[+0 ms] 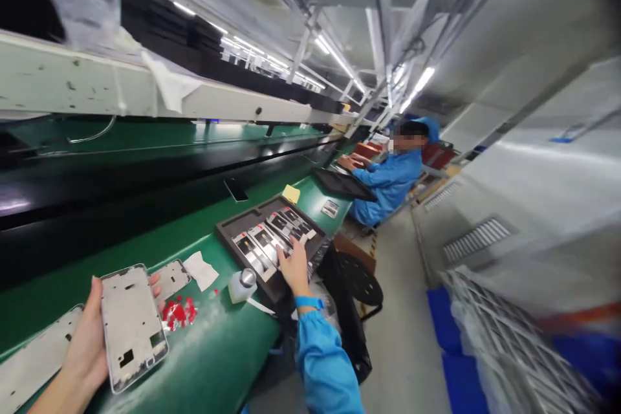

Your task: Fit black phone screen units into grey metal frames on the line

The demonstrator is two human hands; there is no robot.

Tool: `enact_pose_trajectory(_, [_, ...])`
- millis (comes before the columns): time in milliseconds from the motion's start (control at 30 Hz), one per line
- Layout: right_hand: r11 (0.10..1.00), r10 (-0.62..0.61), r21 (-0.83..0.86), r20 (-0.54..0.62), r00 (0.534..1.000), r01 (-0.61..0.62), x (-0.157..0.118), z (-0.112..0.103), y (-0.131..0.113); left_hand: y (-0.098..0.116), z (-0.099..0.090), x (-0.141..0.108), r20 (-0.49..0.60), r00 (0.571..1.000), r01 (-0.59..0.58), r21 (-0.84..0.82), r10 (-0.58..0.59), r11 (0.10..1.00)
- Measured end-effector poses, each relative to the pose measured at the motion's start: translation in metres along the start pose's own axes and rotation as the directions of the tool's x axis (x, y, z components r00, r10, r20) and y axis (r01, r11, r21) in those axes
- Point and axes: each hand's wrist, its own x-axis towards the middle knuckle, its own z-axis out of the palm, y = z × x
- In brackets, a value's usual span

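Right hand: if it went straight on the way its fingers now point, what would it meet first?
The right hand would probably meet the phone parts in the dark tray; depth is unclear, so it may already touch them.

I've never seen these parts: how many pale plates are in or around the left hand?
3: a held plate in the left hand, a second plate on the green bench beyond its fingertips, a third plate at lower left, partly cut off. More may be hidden.

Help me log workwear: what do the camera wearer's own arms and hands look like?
The right hand is ungloved, with a bright blue band at the wrist and a wrinkled blue sleeve behind it. The left hand is ungloved too; no sleeve or band shows there.
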Motion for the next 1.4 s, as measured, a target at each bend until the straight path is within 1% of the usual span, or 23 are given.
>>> enact_pose_trajectory(33, [0.999, -0.006, -0.050, 0.055, 0.998, 0.009, 0.004, 0.008, 0.005, 0.001, -0.002, -0.001, 0.020, 0.998, 0.067, -0.041, -0.066, 0.997])
enact_pose_trajectory(67, [0.995, -0.008, -0.096, 0.107, 0.994, 0.018, 0.003, 0.015, 0.009, 0.002, -0.004, -0.003, 0.071, 0.987, 0.147, -0.071, -0.142, 0.987])
enact_pose_trajectory(133, [0.984, 0.000, -0.177, 0.181, 0.983, 0.032, -0.004, 0.022, 0.014, 0.003, -0.008, -0.007, 0.233, 0.941, 0.268, -0.078, -0.244, 0.960])
enact_pose_trajectory(167, [0.976, 0.015, -0.215, 0.197, 0.980, 0.029, -0.007, 0.022, 0.017, 0.004, -0.009, -0.010, 0.322, 0.912, 0.285, -0.059, -0.252, 0.957])
enact_pose_trajectory(233, [0.958, 0.044, -0.285, 0.211, 0.976, 0.018, -0.009, 0.022, 0.023, 0.004, -0.011, -0.015, 0.465, 0.861, 0.245, -0.027, -0.205, 0.969])
enact_pose_trajectory(300, [0.941, 0.067, -0.337, 0.226, 0.972, 0.013, -0.007, 0.021, 0.027, 0.005, -0.012, -0.022, 0.553, 0.821, 0.194, -0.041, -0.140, 0.980])
enact_pose_trajectory(400, [0.923, 0.090, -0.386, 0.238, 0.967, 0.009, -0.005, 0.022, 0.030, 0.007, -0.010, -0.034, 0.629, 0.768, 0.192, -0.040, -0.125, 0.981])
enact_pose_trajectory(467, [0.916, 0.095, -0.401, 0.230, 0.969, 0.005, -0.007, 0.022, 0.030, 0.009, -0.009, -0.045, 0.647, 0.748, 0.198, -0.005, -0.148, 0.980])
enact_pose_trajectory(533, [0.914, 0.092, -0.405, 0.209, 0.974, 0.001, -0.009, 0.022, 0.028, 0.010, -0.009, -0.056, 0.665, 0.727, 0.207, 0.028, -0.173, 0.978])
enact_pose_trajectory(667, [0.918, 0.075, -0.397, 0.158, 0.985, -0.006, -0.011, 0.020, 0.024, 0.012, -0.007, -0.073, 0.726, 0.659, 0.241, 0.044, -0.197, 0.969])
enact_pose_trajectory(700, [0.917, 0.069, -0.398, 0.149, 0.986, -0.004, -0.012, 0.020, 0.023, 0.012, -0.007, -0.075, 0.734, 0.649, 0.247, 0.047, -0.201, 0.968])
enact_pose_trajectory(767, [0.913, 0.049, -0.407, 0.133, 0.990, 0.010, -0.013, 0.018, 0.023, 0.010, -0.005, -0.076, 0.739, 0.648, 0.249, 0.025, -0.186, 0.968])
enact_pose_trajectory(800, [0.910, 0.037, -0.415, 0.123, 0.992, 0.017, -0.014, 0.016, 0.023, 0.009, -0.004, -0.075, 0.733, 0.661, 0.240, -0.007, -0.158, 0.971])
enact_pose_trajectory(833, [0.906, 0.026, -0.423, 0.112, 0.993, 0.024, -0.016, 0.015, 0.023, 0.009, -0.004, -0.073, 0.717, 0.689, 0.220, -0.061, -0.111, 0.974])
enact_pose_trajectory(867, [0.902, 0.016, -0.431, 0.102, 0.995, 0.030, -0.018, 0.015, 0.022, 0.008, -0.003, -0.071, 0.684, 0.728, 0.191, -0.135, -0.048, 0.972])
enact_pose_trajectory(933, [0.893, 0.001, -0.449, 0.084, 0.996, 0.037, -0.021, 0.014, 0.021, 0.009, -0.004, -0.064, 0.589, 0.806, 0.120, -0.249, 0.052, 0.961])
enact_pose_trajectory(967, [0.888, -0.005, -0.458, 0.074, 0.997, 0.038, -0.023, 0.014, 0.020, 0.011, -0.005, -0.060, 0.539, 0.838, 0.081, -0.274, 0.083, 0.958])
enact_pose_trajectory(1000, [0.884, -0.010, -0.465, 0.066, 0.998, 0.039, -0.024, 0.014, 0.018, 0.012, -0.006, -0.057, 0.502, 0.859, 0.047, -0.277, 0.103, 0.960])
enact_pose_trajectory(1033, [0.882, -0.012, -0.469, 0.058, 0.998, 0.038, -0.026, 0.014, 0.016, 0.014, -0.008, -0.054, 0.483, 0.867, 0.013, -0.263, 0.120, 0.965])
enact_pose_trajectory(1133, [0.892, 0.007, -0.452, 0.030, 1.000, 0.008, -0.030, 0.015, 0.008, 0.019, -0.013, -0.047, 0.466, 0.864, -0.099, -0.215, 0.191, 0.972])
enact_pose_trajectory(1200, [0.907, 0.051, -0.419, 0.004, 0.999, -0.045, -0.029, 0.014, 0.004, 0.019, -0.015, -0.044, 0.455, 0.856, -0.167, -0.210, 0.247, 0.963])
enact_pose_trajectory(1300, [0.925, 0.169, -0.339, -0.046, 0.985, -0.175, -0.020, 0.007, 0.002, 0.017, -0.016, -0.041, 0.414, 0.841, -0.267, -0.240, 0.347, 0.933])
enact_pose_trajectory(1400, [0.925, 0.321, -0.198, -0.049, 0.946, -0.325, -0.001, -0.007, 0.004, 0.014, -0.019, -0.040, 0.394, 0.827, -0.334, -0.229, 0.400, 0.915])
